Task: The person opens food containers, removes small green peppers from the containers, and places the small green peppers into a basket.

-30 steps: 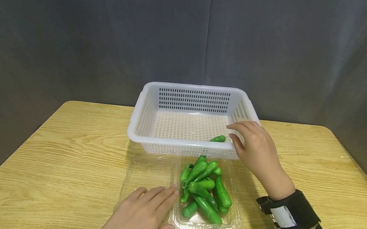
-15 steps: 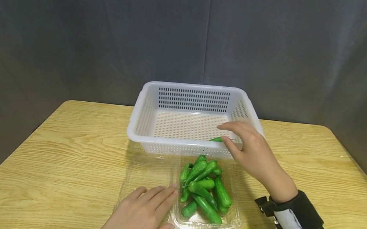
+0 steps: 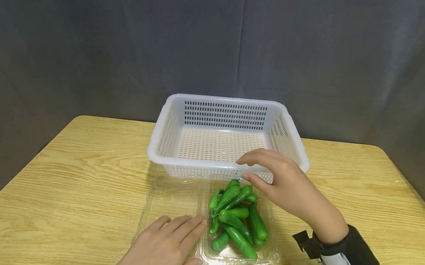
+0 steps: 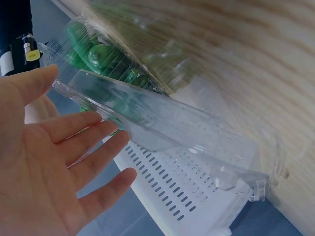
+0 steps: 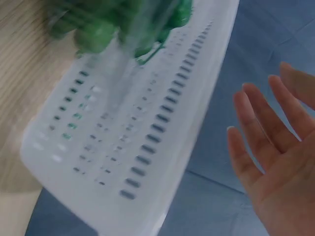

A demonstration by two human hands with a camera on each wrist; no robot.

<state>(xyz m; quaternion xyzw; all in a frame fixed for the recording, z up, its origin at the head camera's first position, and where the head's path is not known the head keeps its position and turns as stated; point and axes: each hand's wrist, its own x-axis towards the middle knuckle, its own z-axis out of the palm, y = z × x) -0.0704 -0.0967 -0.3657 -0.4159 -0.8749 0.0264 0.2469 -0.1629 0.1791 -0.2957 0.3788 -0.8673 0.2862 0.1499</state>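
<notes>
A person's two hands at a wooden table (image 3: 68, 195), with small green cucumbers (image 3: 239, 227) heaped in one half of a clear plastic clamshell (image 3: 169, 194).

The clamshell lies unfolded, near the middle of the table, its cucumbers piled crosswise in the right half. The left hand (image 3: 165, 245) is palm down over the left half, fingers extended and slightly spread, tips near the central fold; how firmly it touches cannot be told. The right hand (image 3: 288, 182) hovers by the near right rim of a white perforated basket (image 3: 209, 164) just beyond the clamshell, fingers loosely curved, thumb apart from them. A black strap (image 3: 356, 257) circles the right wrist; dark grey cloth (image 3: 206, 38) hangs at the far side.
</notes>
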